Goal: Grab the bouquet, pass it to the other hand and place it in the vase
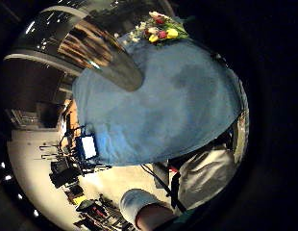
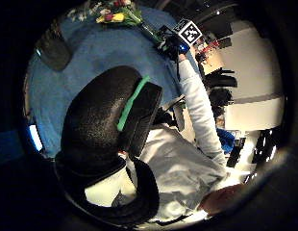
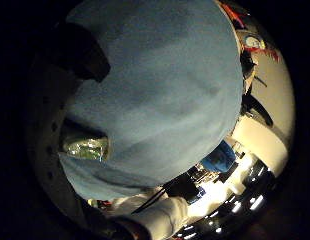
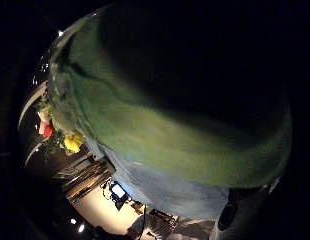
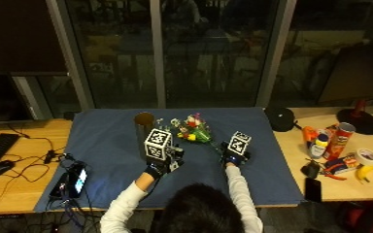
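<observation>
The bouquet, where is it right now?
In the outside view the bouquet lies on the blue cloth, right of the vase, its stems at the right hand.

From where I stand, no lettering, label, brand or number anywhere on the table is legible.

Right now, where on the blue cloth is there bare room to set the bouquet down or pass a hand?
Bare blue cloth lies between the vase and the cloth's left edge, and again right of the right hand. The middle is crowded: the bouquet lies between vase and right hand, with the left hand close below the vase.
</observation>
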{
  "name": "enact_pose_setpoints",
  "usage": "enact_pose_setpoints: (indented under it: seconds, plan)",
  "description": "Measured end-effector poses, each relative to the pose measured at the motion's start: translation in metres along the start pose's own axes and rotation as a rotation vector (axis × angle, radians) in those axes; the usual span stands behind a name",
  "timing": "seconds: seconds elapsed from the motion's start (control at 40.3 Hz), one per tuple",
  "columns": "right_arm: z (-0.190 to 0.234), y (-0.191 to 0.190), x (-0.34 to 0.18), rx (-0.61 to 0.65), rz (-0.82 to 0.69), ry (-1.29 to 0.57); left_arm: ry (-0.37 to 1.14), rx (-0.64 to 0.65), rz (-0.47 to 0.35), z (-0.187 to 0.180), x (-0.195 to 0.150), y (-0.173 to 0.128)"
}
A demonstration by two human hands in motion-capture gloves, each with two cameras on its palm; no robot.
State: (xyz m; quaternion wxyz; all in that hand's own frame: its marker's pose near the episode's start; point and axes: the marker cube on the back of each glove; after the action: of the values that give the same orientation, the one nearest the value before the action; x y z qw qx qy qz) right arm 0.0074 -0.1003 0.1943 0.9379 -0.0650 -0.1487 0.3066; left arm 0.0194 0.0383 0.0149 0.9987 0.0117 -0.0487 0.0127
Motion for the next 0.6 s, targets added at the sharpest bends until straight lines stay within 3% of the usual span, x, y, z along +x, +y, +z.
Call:
enact_pose_setpoints:
  seconds: [0.174,0.298,0.422,0.596]
  plan:
    - [-0.018,0.001,-0.001,-0.022,-0.090,-0.057,-0.020,-0.018,-0.038,-0.007,-0.012,-0.001]
    - [-0.041,-0.013,0.005,0.280,-0.059,-0.167,0.002,0.052,-0.057,-0.012,-0.023,-0.010]
    - [-0.066,-0.014,0.005,0.425,-0.129,-0.340,0.053,0.093,-0.081,-0.016,-0.032,-0.023]
    - [-0.087,0.002,0.002,0.382,-0.180,-0.605,0.260,0.055,-0.055,-0.023,-0.031,-0.045]
